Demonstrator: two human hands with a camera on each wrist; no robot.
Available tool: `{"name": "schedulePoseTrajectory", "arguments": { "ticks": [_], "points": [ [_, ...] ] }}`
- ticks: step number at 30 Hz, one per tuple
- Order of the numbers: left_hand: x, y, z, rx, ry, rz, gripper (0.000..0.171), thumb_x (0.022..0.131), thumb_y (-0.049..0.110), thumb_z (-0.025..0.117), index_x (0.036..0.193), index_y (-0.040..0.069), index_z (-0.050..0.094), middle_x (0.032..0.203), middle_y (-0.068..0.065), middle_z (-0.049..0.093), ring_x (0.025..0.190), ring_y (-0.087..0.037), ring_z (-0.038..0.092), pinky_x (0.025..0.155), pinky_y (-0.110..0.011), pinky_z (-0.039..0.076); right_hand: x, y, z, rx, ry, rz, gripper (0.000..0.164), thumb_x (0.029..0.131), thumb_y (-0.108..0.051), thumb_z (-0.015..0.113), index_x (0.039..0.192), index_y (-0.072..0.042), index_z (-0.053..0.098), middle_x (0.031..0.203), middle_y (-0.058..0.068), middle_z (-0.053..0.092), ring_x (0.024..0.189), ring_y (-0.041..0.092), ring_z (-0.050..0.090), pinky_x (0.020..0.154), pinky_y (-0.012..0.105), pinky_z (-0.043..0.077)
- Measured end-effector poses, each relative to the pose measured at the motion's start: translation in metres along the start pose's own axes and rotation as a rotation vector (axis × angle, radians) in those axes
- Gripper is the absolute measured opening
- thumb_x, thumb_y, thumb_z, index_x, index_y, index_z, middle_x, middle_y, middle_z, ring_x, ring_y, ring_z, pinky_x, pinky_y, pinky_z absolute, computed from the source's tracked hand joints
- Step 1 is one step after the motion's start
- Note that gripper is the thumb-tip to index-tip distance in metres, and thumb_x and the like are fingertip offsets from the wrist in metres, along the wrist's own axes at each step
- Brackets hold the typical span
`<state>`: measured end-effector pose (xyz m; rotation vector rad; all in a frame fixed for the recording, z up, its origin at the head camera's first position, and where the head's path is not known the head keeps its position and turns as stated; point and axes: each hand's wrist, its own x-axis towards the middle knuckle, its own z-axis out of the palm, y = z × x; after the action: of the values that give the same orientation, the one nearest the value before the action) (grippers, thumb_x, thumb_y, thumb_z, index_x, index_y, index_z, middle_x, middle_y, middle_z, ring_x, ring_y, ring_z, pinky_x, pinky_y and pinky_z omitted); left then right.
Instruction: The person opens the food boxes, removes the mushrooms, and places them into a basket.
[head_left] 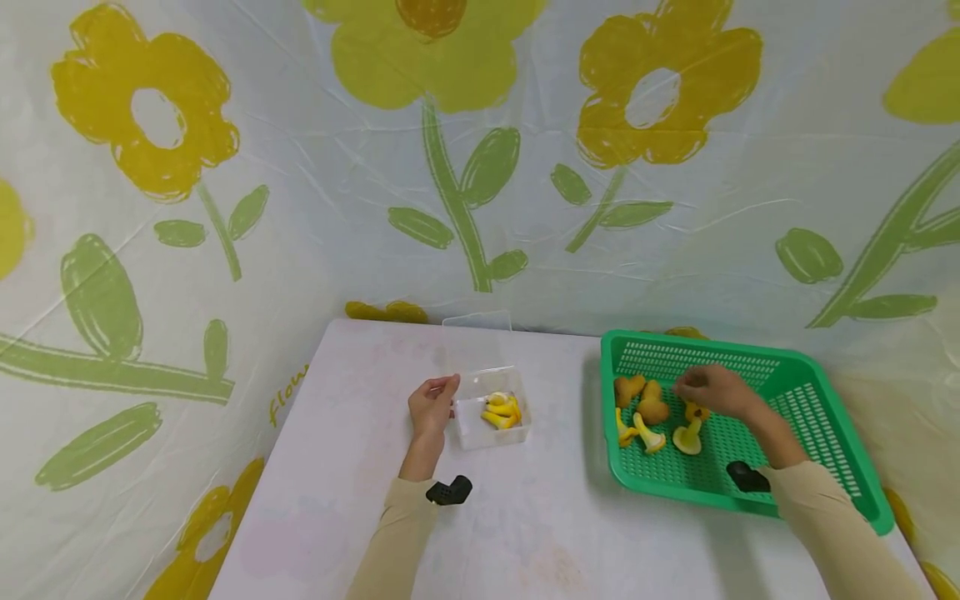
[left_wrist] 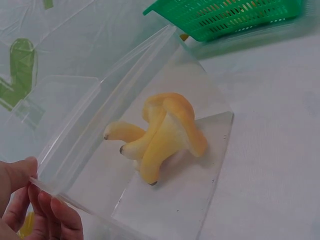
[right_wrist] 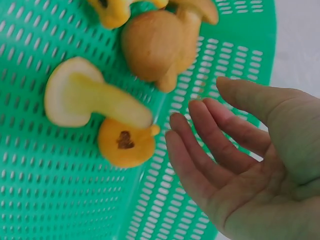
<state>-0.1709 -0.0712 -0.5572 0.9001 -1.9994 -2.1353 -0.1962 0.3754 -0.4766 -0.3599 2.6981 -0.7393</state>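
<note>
My left hand (head_left: 431, 407) pinches the left edge of a clear plastic box (head_left: 487, 440) between thumb and fingers. Inside the box, a cluster of yellow mushrooms (left_wrist: 167, 135) lies on the bottom, pale stems with dark tips. Over the green basket (head_left: 609, 400) hovers my right hand (right_wrist: 250, 170), fingers loosely bent and nothing held. Near its fingertips in the right wrist view are a pale yellow mushroom (right_wrist: 75, 95), a round orange one with a dark spot (right_wrist: 127, 145), and a brown-capped one (right_wrist: 152, 45).
A clear lid (head_left: 477, 322) stands up at the back of the box. More mushrooms (head_left: 649, 435) lie in the basket's left part. The white table (head_left: 540, 517) meets a flower-printed sheet (head_left: 555, 292) at the back and left.
</note>
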Motion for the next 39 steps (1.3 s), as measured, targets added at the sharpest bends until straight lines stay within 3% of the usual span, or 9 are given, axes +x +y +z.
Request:
{"name": "schedulePoseTrajectory", "arguments": {
  "ticks": [4,10,15,22,35,39],
  "points": [
    [0.0,0.0,-0.001,-0.012,0.0,-0.003,0.024,0.093,0.022,0.079,0.103,0.003,0.072,0.082,-0.003,0.066,0.067,-0.013,0.051,0.05,-0.019,0.043,0.003,-0.009,0.003,0.025,0.029,-0.038,0.023,0.103,-0.012,0.062,0.109,0.008,0.069,0.106,0.023,0.07,0.091,0.032,0.066,0.072,0.045,0.055],
    [0.0,-0.001,-0.002,-0.013,-0.004,-0.005,0.024,0.093,0.023,0.079,0.104,0.003,0.072,0.085,-0.005,0.067,0.068,-0.014,0.051,0.051,-0.02,0.043,0.009,-0.027,0.005,0.08,0.03,-0.05,0.027,0.104,-0.018,0.061,0.114,0.006,0.069,0.11,0.022,0.069,0.096,0.037,0.067,0.079,0.051,0.056],
    [-0.001,0.0,-0.003,-0.004,-0.009,-0.001,0.025,0.093,0.024,0.078,0.105,0.003,0.072,0.085,-0.004,0.066,0.07,-0.015,0.052,0.052,-0.02,0.044,0.016,-0.041,0.009,0.155,0.057,-0.1,0.023,0.104,-0.015,0.061,0.114,0.004,0.068,0.11,0.021,0.069,0.089,0.034,0.068,0.074,0.042,0.057],
    [-0.002,0.0,-0.003,0.009,-0.016,0.005,0.026,0.094,0.024,0.078,0.107,0.002,0.071,0.089,-0.006,0.067,0.072,-0.015,0.052,0.054,-0.02,0.045,0.022,-0.067,0.017,0.259,0.118,-0.123,0.029,0.104,-0.017,0.062,0.122,0.006,0.064,0.115,0.022,0.067,0.105,0.039,0.067,0.078,0.03,0.055],
    [-0.001,0.0,-0.002,0.018,-0.02,-0.005,0.026,0.094,0.027,0.078,0.107,0.005,0.071,0.089,-0.005,0.067,0.075,-0.017,0.053,0.056,-0.021,0.046,0.038,-0.106,0.039,0.356,0.168,-0.177,0.023,0.103,-0.014,0.063,0.119,0.003,0.066,0.118,0.021,0.068,0.108,0.039,0.064,0.081,0.026,0.055],
    [-0.001,0.0,-0.001,0.017,-0.016,-0.016,0.025,0.094,0.027,0.078,0.106,0.006,0.071,0.089,-0.004,0.067,0.074,-0.016,0.053,0.056,-0.021,0.046,0.047,-0.119,0.05,0.346,0.157,-0.21,0.021,0.102,-0.012,0.065,0.115,0.004,0.066,0.112,0.019,0.069,0.103,0.037,0.066,0.083,0.03,0.055]
  ]
}}
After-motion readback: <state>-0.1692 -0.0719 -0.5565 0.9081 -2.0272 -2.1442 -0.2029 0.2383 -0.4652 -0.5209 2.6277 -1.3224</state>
